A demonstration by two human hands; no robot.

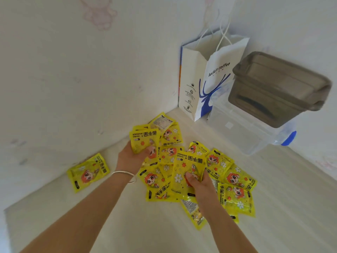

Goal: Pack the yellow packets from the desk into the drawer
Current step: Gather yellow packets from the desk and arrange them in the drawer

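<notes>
Both forearms outstretched over pale wooden tabletop [273,207]. Left hand [130,157] gripping one glossy yellow hand-warmer packet [144,141]; right hand [201,183] pinching another [187,167] above the scattered yellow pile [235,177].

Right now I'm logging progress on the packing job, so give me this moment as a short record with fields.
left hand: left hand grips a packet
right hand: right hand grips another packet
pile: yellow packets heaped loosely on the desk
stray: one lone packet lies apart, left of the pile, by the wall
behind: paper bag, grey bin on a clear box
drawer: not in view
</notes>
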